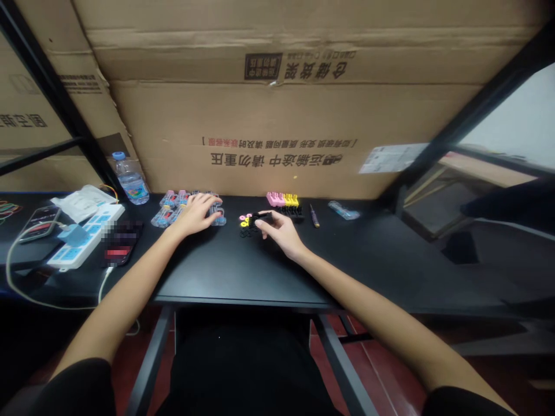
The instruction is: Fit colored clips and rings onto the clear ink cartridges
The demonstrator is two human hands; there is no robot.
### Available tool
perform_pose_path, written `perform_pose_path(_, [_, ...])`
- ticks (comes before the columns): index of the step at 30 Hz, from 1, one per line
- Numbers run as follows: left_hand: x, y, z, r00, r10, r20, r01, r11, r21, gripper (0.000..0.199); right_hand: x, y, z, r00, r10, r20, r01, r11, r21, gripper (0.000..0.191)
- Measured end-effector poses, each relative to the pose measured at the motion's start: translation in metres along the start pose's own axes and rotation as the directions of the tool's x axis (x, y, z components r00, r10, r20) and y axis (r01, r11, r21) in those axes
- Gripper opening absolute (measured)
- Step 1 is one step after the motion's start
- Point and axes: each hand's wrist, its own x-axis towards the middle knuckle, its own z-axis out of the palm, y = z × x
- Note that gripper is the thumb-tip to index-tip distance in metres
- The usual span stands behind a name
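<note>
My left hand [197,212] lies over a group of small clear plastic packages [167,215], its fingers spread and pointing right; it partly covers them. My right hand [281,234] is closed, thumb against fingers, around a small black plastic piece [265,217] whose exact kind I cannot make out. Just left of the right fingertips lie small pink and yellow rings [245,222] and black rings [245,233]. Behind the right hand stands a row of pink and yellow plastic parts [282,199], with black parts [289,210] in front of it.
A screwdriver [314,216] and a clear package [344,210] lie right of the hands. On the left are a water bottle [133,184], a white power strip [89,234], a phone [122,242] and cables. Cardboard [277,115] walls off the back of the black table [243,277].
</note>
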Motion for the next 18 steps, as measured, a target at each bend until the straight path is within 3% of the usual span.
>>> perform_pose_path(5, [-0.003,-0.005,0.013,0.991,-0.073,0.109,0.074,0.997,-0.010,0.051,-0.004,-0.005,0.002,1.000,-0.011,0.028,0.012,0.998,-0.059,0.044])
perform_pose_path(14, [-0.002,0.002,0.012,0.984,-0.137,0.116,0.130,0.989,0.068,0.069,-0.004,-0.004,0.002,0.997,0.043,0.064,-0.041,0.999,-0.029,0.050])
perform_pose_path(18, [-0.002,0.003,0.011,0.986,-0.142,0.093,0.142,0.990,0.001,0.071,-0.004,-0.005,0.004,0.993,0.094,0.064,-0.093,0.995,-0.025,0.054])
